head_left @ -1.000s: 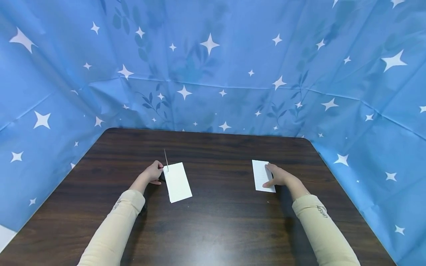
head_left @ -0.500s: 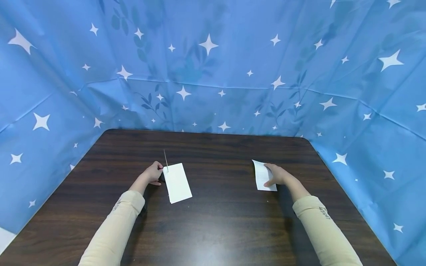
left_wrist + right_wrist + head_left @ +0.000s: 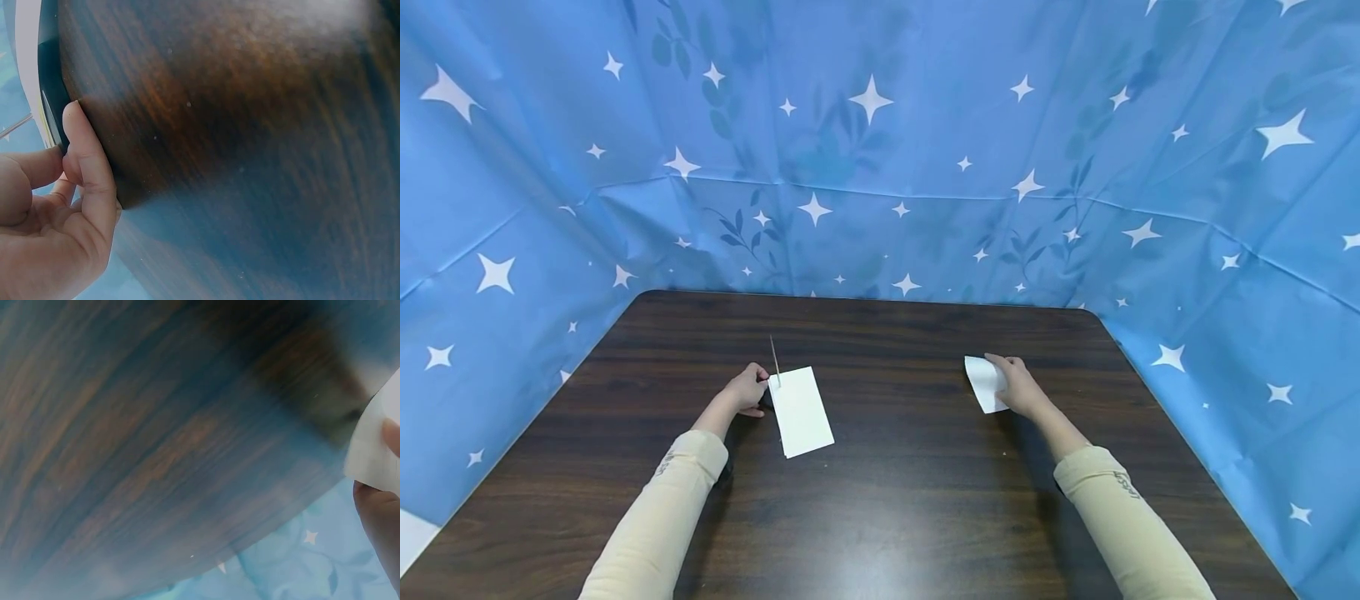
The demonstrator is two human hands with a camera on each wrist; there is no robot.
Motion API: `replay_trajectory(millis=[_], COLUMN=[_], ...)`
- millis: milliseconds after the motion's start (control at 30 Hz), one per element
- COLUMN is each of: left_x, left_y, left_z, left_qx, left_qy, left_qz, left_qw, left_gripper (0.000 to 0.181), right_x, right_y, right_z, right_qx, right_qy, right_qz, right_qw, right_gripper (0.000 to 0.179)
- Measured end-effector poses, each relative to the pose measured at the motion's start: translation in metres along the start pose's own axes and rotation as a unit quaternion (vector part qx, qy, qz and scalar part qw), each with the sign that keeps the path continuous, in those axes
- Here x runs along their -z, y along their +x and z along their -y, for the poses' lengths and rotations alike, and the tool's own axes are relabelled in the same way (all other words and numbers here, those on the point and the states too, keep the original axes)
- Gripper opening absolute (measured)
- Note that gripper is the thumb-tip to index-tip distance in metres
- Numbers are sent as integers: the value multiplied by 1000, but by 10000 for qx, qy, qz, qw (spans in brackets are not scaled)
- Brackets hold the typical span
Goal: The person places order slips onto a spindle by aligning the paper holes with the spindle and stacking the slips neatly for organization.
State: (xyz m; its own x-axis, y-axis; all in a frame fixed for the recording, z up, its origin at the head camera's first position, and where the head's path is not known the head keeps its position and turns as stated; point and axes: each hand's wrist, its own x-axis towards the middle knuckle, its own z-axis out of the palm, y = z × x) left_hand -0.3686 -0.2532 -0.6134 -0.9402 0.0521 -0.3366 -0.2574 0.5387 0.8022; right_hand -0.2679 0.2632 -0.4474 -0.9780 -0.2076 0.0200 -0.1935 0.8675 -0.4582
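Note:
On the left of the table, white paper sheets [image 3: 801, 414] lie on a paper spike, whose thin upright rod [image 3: 775, 360] passes their upper left corner. My left hand [image 3: 746, 389] grips the spike's black base [image 3: 54, 100] at its edge, thumb and finger against it in the left wrist view. Most of the base is hidden beneath the sheets. Over at the right, my right hand [image 3: 1019, 388] holds a single white sheet of paper [image 3: 981, 380], which bends between thumb and fingers. Part of that sheet [image 3: 373, 450] shows at the right edge of the right wrist view.
The dark wooden table [image 3: 895, 475] has rounded far corners. Behind it and along its sides hangs a blue curtain [image 3: 917, 158] with white stars. A wide stretch of tabletop lies between the two hands.
The right hand has closed on the sheet, which has gone from flat to curved, and moved it slightly away and left. The left hand and spike have stayed in place.

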Motion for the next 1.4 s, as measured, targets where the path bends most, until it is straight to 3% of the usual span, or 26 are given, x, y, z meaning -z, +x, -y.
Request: replay_trajectory(millis=[200, 267, 333, 433, 600, 700, 767, 833, 900, 933, 967, 1033, 1133, 1200, 1267, 1400], left_x=[-2, -1, -1, -1, -1, -1, -2, -3, -2, -3, -3, 0, 2, 5, 6, 6], left_y=[-25, -35, -36, -34, -33, -33, -52, -86, -129, -137, -141, -127, -107, -119, -142, -161], left_z=[-23, -31, -35, -34, -32, -28, -46, -79, -118, -127, -130, -113, -97, -108, -130, -141], left_qx=[-16, -53, -101, -168, -171, -395, -282, -115, -29, 147, 50, -188, -65, 85, 272, 174], left_qy=[19, 44, 86, 53, 46, -100, -39, 51, 178, 287, 264, 97, 94, 84, 224, 175], left_qz=[-41, 62, 89, 148, 209, 272, 251, 207, 206, 202, 241, 329, 390, 368, 323, 252], left_qw=[10000, 10000, 9999, 9997, 9996, 9988, 9993, 9997, 9996, 9993, 9994, 9992, 9992, 9993, 9989, 9994], left_gripper=[11, 17, 17, 16, 20, 19, 18, 17, 19, 20, 20, 17, 20, 20, 24, 19], right_x=[2, 2, 1, -1, -7, -10, -12, -13, -15, -16, -17, -19, -20, -19, -19, -20], right_y=[1, 2, 1, 2, 3, 3, 3, 4, 5, 5, 5, 6, 6, 6, 6, 7], right_z=[7, 8, 10, 14, 26, 36, 42, 48, 54, 58, 61, 69, 83, 91, 100, 113], right_qx=[-106, -149, -195, -343, -608, -736, -819, -872, -936, -964, -978, -985, -1042, -1048, -1090, -1160], right_qy=[236, 370, 538, 847, 1281, 1401, 1533, 1656, 1875, 1943, 2032, 2221, 2346, 2435, 2475, 2631], right_qz=[-102, -66, -98, -227, -561, -750, -793, -780, -714, -700, -667, -588, -458, -346, -294, -199], right_qw=[9996, 9992, 9983, 9956, 9883, 9845, 9816, 9792, 9752, 9737, 9720, 9683, 9654, 9636, 9623, 9576], right_gripper=[88, 93, 92, 79, 41, 28, 24, 23, 23, 23, 23, 23, 23, 24, 25, 25])
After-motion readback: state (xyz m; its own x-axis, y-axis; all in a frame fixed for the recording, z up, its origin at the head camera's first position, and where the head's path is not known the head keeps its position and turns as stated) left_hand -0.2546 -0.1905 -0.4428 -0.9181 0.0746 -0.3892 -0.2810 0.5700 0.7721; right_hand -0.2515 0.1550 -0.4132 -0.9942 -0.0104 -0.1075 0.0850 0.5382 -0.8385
